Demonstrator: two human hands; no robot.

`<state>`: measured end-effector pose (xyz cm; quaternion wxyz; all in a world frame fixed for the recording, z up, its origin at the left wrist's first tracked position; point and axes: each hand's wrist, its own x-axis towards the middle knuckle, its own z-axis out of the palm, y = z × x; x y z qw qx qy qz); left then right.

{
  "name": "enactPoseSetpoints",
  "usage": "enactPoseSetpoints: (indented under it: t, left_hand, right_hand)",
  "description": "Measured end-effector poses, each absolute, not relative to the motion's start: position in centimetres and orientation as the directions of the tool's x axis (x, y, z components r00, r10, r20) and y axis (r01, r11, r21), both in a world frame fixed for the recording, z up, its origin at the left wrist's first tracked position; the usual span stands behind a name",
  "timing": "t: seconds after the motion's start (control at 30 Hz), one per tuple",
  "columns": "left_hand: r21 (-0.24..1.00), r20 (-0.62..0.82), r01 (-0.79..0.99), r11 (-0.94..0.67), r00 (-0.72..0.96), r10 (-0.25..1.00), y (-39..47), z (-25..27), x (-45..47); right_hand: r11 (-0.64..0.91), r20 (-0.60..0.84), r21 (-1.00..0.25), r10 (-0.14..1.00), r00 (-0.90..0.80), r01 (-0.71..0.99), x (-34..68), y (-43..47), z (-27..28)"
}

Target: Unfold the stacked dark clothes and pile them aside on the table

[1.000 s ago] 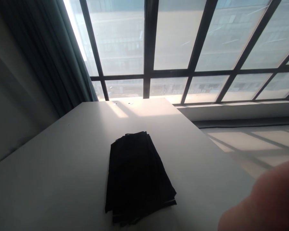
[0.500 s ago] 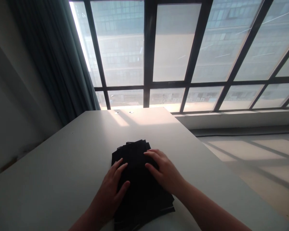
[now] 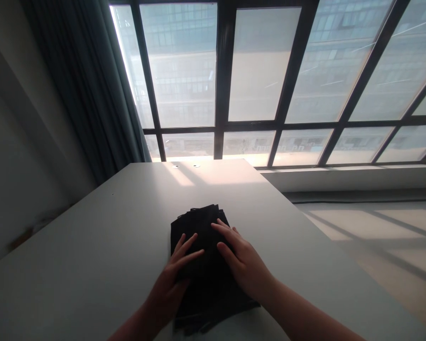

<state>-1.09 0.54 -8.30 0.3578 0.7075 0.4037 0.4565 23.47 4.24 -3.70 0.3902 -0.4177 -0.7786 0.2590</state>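
Note:
A stack of flat black sheets or bags (image 3: 209,284) lies on the white table (image 3: 128,237); their exact kind is hard to make out. Its edges are uneven, with layers fanned at the far end and near end. My left hand (image 3: 175,274) rests over the stack's left side, fingers stretched out and apart, the thumb tucked low. On the right side lies my right hand (image 3: 243,255), its fingers spread over the top and the edge. Neither hand is closed round anything.
Two small round fittings (image 3: 196,166) are set near the table's far edge. Beyond stands a large dark-framed window (image 3: 262,66). A dark curtain (image 3: 81,85) hangs at the left, and sunlit floor (image 3: 376,237) lies to the right.
My left hand has shifted rightward and turned, its fingers now pointing further across the stack. My right hand stays at the right side. The view has swung slightly left.

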Motion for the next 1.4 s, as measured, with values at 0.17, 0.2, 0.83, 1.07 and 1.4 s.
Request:
enactPoseSetpoints:
  t: [0.17, 0.2, 0.83, 1.07, 1.4]
  left_hand:
    - [0.913, 0.04, -0.405, -0.046, -0.022, 0.999, 0.4, -8.9, -2.3]
    - [0.901, -0.003, -0.433, -0.013, -0.036, 0.999, 0.6, -8.7, -2.5]
    - [0.668, 0.477, 0.564, -0.485, 0.175, 0.861, 1.2, -6.8, -2.5]
    - [0.657, 0.498, 0.594, -0.464, 0.12, 0.859, -0.5, -7.2, -0.1]
    - [0.534, 0.406, 0.826, -0.178, -0.067, 0.911, 0.0, -4.4, -1.6]
  right_hand:
    - [0.791, 0.675, -0.524, 0.611, -0.413, 0.314, 21.4, -0.8, -2.7]
    - [0.815, 0.698, -0.46, 0.577, -0.424, 0.351, 20.9, -1.3, -3.0]
    - [0.651, 0.623, -0.666, 0.754, -0.209, 0.364, 24.6, -0.1, -4.1]
    - [0.903, 0.565, -0.363, 0.41, -0.717, 0.23, 23.2, -2.1, -4.7]
    - [0.991, 0.59, -0.055, 0.132, -0.796, 0.124, 21.3, -2.9, -5.9]
